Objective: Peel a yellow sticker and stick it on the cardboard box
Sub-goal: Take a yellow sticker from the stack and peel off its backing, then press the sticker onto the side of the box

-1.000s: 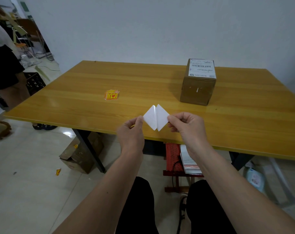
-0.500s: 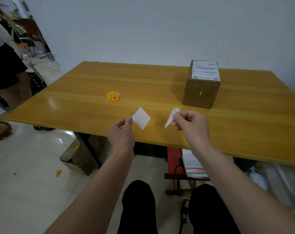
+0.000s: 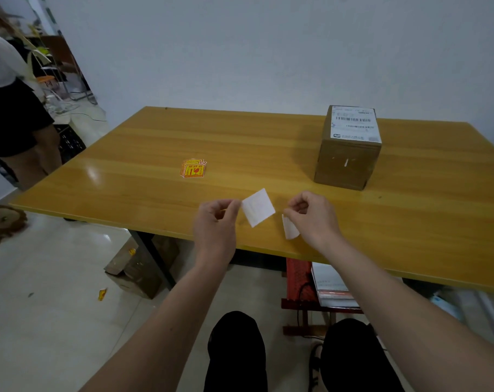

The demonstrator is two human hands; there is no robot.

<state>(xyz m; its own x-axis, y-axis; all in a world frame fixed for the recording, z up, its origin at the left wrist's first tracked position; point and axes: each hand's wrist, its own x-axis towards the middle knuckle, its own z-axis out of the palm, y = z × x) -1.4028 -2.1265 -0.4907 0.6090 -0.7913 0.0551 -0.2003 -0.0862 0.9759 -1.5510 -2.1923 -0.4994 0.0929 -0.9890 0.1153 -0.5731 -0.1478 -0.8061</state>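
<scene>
left hand (image 3: 216, 222) pinches 1 white square (image 3: 258, 207) by its corner, face unseen | right hand (image 3: 313, 217) pinches 1 curled white piece (image 3: 290, 230), apart so adhesive stays clear | cardboard box (image 3: 347, 154) far right on table (image 3: 268, 142), likely target | spare yellow stickers (image 3: 193, 168) lie mid-table

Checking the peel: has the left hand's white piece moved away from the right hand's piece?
Yes. The left hand's white piece has separated leftward, toward the sticker pile.

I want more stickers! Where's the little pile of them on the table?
On the wooden table, look left of the cardboard box, beyond the hands. The sticker pile lies flat there, the only yellow-and-red thing on the tabletop.
</scene>
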